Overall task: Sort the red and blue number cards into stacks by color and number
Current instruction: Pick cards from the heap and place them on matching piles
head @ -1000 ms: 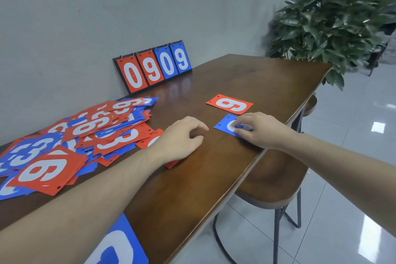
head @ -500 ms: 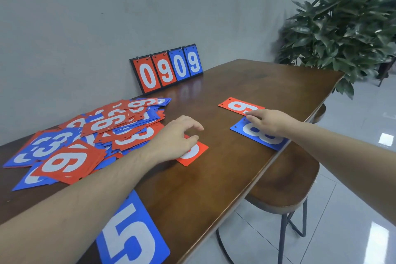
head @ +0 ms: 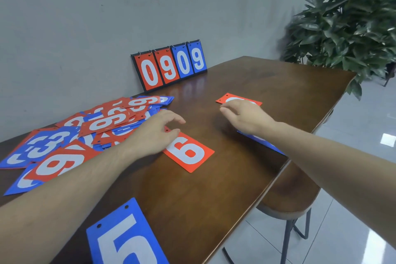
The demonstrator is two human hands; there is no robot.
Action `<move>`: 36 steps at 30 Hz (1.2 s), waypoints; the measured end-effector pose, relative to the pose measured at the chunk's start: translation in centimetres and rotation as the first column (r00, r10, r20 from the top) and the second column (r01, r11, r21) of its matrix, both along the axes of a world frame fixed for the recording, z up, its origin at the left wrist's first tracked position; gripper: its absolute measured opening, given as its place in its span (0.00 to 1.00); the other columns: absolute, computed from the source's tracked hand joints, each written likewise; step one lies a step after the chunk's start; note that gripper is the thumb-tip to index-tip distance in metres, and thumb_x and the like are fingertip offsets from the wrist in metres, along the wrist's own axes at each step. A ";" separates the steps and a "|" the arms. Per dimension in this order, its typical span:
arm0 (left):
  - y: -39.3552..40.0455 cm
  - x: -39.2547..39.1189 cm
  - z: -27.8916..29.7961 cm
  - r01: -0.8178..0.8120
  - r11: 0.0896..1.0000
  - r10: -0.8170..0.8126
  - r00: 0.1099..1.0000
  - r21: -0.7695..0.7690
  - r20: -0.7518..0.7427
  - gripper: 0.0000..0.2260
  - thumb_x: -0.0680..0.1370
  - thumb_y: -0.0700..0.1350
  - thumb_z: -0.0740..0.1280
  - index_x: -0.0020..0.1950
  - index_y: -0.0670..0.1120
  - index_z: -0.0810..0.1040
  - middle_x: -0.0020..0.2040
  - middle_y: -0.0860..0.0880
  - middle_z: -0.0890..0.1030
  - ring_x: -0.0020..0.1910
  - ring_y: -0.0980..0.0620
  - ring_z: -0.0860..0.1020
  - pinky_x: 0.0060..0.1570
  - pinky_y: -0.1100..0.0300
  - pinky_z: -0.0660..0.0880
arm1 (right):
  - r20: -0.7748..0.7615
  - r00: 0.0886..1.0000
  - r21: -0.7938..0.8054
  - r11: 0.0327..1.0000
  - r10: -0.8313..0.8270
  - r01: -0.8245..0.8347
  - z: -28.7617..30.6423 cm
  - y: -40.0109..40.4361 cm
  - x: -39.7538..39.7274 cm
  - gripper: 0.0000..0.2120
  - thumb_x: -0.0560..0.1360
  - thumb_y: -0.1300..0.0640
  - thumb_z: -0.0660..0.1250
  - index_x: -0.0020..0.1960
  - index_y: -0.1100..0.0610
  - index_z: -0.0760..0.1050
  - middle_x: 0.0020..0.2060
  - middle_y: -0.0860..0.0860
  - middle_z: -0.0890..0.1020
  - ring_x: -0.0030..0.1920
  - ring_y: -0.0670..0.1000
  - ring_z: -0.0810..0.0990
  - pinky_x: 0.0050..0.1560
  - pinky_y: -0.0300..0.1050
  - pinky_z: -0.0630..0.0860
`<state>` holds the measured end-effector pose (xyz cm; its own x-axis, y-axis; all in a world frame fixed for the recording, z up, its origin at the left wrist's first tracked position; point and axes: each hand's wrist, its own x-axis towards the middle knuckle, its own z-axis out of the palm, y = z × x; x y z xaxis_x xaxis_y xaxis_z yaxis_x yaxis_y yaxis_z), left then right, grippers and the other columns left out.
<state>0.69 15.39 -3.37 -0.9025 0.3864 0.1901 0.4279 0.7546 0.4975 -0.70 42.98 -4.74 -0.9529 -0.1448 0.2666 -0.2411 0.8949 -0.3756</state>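
1. Key relation: the red 6 card [head: 188, 152] lies flat on the table [head: 246, 178], just right of the left hand [head: 153, 135]. Its long axis runs diagonally from the hand toward the near table edge.
2. The matching red card [head: 239, 99] sits farther out and to the right, partly hidden by the right hand [head: 246, 117]. Its digit is hidden, so I can't tell if it matches.
3. Left hand is nearer the 6. Thumb and palm edge rest on its far corner, fingers loosely curled above the table; no clamp on the card.
4. Right hand hovers palm-down, fingers relaxed and apart, holding nothing. A blue card [head: 260, 140] lies mostly under its forearm.
5. Unsorted pile [head: 85, 133] is left of the left arm; blue 5 card [head: 125, 240] lies at the near edge.
6. Judgement: next is sliding the 6 rightward and away.
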 end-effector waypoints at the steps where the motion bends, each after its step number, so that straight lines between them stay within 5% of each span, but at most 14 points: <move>1: -0.9 0.1 0.0 -0.015 1.000 0.015 1.000 0.011 0.002 0.09 0.81 0.47 0.66 0.58 0.60 0.74 0.59 0.62 0.72 0.59 0.60 0.73 0.48 0.68 0.73 | -0.016 0.999 -0.020 0.999 0.035 -0.035 0.1 -1.6 0.3 0.17 0.84 0.46 0.56 0.66 0.50 0.76 0.65 0.47 0.78 0.67 0.50 0.74 0.67 0.50 0.70; 5: -5.2 1.0 -0.2 -0.116 0.993 0.116 0.993 0.029 -0.017 0.09 0.81 0.45 0.66 0.57 0.59 0.77 0.62 0.58 0.74 0.62 0.58 0.71 0.58 0.63 0.66 | -0.035 0.985 0.012 0.986 0.166 -0.166 0.5 -8.6 1.2 0.18 0.82 0.44 0.58 0.67 0.49 0.76 0.65 0.47 0.78 0.65 0.50 0.75 0.67 0.52 0.72; 12: -13.9 3.9 -0.9 -0.337 0.941 0.338 0.940 0.039 -0.043 0.12 0.79 0.41 0.67 0.57 0.59 0.77 0.62 0.57 0.75 0.60 0.59 0.72 0.56 0.64 0.65 | 0.068 0.945 0.016 0.947 0.319 -0.321 0.9 -18.1 0.8 0.20 0.83 0.44 0.58 0.71 0.49 0.71 0.70 0.47 0.75 0.69 0.51 0.72 0.67 0.48 0.69; 19: -22.0 5.7 -2.1 -0.541 0.839 0.540 0.841 0.063 0.025 0.17 0.79 0.48 0.69 0.67 0.54 0.74 0.71 0.52 0.74 0.69 0.51 0.71 0.66 0.56 0.68 | 0.113 0.923 -0.003 0.929 0.367 -0.369 0.5 -24.0 -1.9 0.20 0.81 0.47 0.63 0.72 0.50 0.71 0.70 0.46 0.74 0.69 0.48 0.72 0.65 0.44 0.69; 26: -24.0 5.0 -1.8 -0.518 0.847 0.531 0.831 -0.119 0.166 0.35 0.72 0.72 0.64 0.76 0.61 0.63 0.77 0.57 0.66 0.73 0.51 0.68 0.71 0.52 0.68 | 0.086 0.935 0.038 0.937 0.343 -0.347 0.1 -28.1 -5.3 0.24 0.82 0.48 0.61 0.77 0.50 0.65 0.75 0.50 0.69 0.74 0.53 0.68 0.72 0.51 0.67; 30: -24.0 4.6 -2.3 -0.480 0.830 0.525 0.844 -0.285 0.107 0.38 0.71 0.73 0.62 0.78 0.59 0.63 0.78 0.57 0.64 0.76 0.53 0.63 0.75 0.52 0.61 | 0.073 0.951 0.123 0.943 0.301 -0.308 0.1 -30.0 -7.1 0.24 0.85 0.45 0.53 0.78 0.52 0.64 0.77 0.53 0.67 0.76 0.55 0.64 0.73 0.53 0.64; 36: -24.4 4.3 -2.6 -0.497 0.840 0.529 0.839 -0.216 0.125 0.34 0.73 0.69 0.65 0.77 0.62 0.62 0.76 0.56 0.67 0.73 0.53 0.67 0.73 0.50 0.64 | 0.231 0.961 0.243 0.948 0.150 -0.206 -0.1 -31.1 -8.7 0.31 0.82 0.35 0.50 0.80 0.49 0.57 0.77 0.53 0.66 0.74 0.58 0.67 0.70 0.58 0.69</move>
